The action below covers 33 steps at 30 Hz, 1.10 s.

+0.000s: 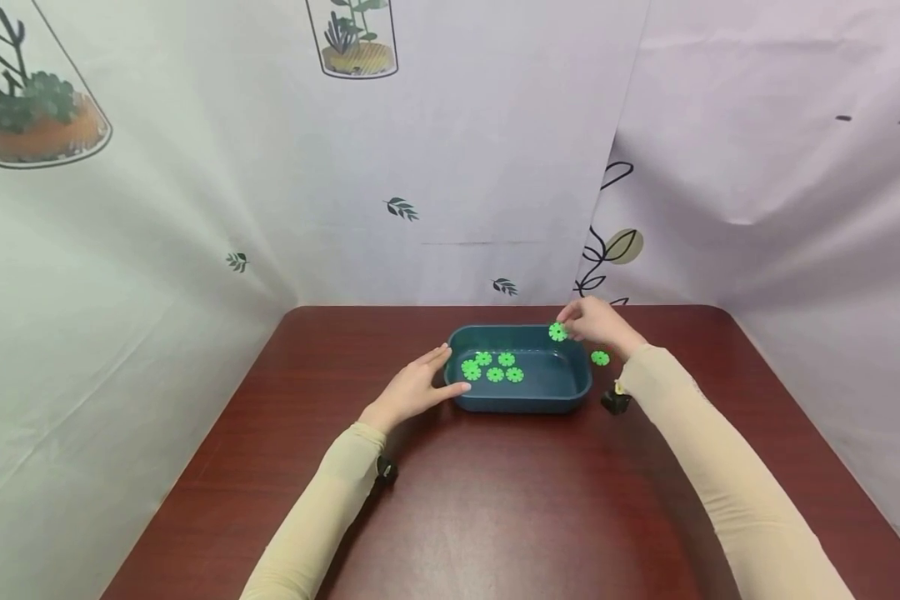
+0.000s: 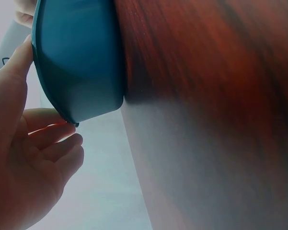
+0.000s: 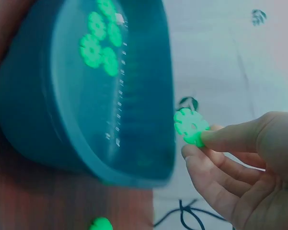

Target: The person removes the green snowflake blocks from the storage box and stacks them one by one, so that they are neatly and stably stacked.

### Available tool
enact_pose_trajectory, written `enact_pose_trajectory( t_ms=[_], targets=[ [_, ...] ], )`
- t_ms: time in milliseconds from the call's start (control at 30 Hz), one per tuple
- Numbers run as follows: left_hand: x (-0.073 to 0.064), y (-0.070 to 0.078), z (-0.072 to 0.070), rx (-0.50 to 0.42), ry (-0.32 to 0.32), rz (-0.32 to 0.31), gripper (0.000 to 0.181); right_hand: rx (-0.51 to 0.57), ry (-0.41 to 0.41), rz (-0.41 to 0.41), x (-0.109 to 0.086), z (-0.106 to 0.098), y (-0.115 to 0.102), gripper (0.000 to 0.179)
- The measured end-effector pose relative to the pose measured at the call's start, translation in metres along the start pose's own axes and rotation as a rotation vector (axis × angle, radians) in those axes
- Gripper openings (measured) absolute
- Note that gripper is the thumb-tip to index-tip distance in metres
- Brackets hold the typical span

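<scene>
A dark teal rectangular basin (image 1: 525,405) stands toward the back of the table. Several bright green notched discs (image 1: 495,375) lie inside it, mostly in its left half. My left hand (image 1: 414,385) rests at the basin's left end, thumb along the near rim and fingers at the far side of the corner. Between thumb and fingertips, my right hand (image 1: 594,322) pinches one green notched disc (image 3: 190,125) above the basin's back right corner. Another green notched disc (image 1: 600,358) lies on the table just right of the basin, below the right wrist.
The reddish-brown wooden table (image 1: 495,500) has rounded back corners. A pale wall covering (image 1: 480,167) printed with plants and leaves hangs behind it and along both sides. Black wrist cameras (image 1: 386,472) sit under both sleeves, close over the tabletop.
</scene>
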State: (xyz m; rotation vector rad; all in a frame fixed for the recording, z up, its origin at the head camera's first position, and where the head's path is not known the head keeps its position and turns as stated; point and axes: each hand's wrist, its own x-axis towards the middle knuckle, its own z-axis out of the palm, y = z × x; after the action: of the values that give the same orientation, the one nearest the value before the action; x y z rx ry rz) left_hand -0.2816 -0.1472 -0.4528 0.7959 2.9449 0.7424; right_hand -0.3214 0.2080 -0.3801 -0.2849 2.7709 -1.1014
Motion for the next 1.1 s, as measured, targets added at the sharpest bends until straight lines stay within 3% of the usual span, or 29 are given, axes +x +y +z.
enact_pose_trajectory(
  t_ms=[267, 533, 767, 1100],
  targets=[
    [0.000, 0.000, 0.000, 0.000, -0.010, -0.009, 0.094, 0.061, 0.131, 0.013, -0.012, -0.038, 0.013, 0.028],
    [0.000, -0.002, 0.001, -0.007, 0.003, -0.007, 0.093, 0.132, 0.162, 0.046, -0.023, -0.058, 0.032, 0.034],
    [0.001, -0.003, 0.000, -0.006, 0.003, -0.003, 0.093, 0.161, 0.156, 0.088, -0.027, -0.056, 0.046, 0.037],
    [0.001, -0.002, 0.002, -0.007, 0.008, 0.004, 0.092, 0.196, 0.147, 0.127, -0.027, -0.034, 0.074, 0.033]
  ],
)
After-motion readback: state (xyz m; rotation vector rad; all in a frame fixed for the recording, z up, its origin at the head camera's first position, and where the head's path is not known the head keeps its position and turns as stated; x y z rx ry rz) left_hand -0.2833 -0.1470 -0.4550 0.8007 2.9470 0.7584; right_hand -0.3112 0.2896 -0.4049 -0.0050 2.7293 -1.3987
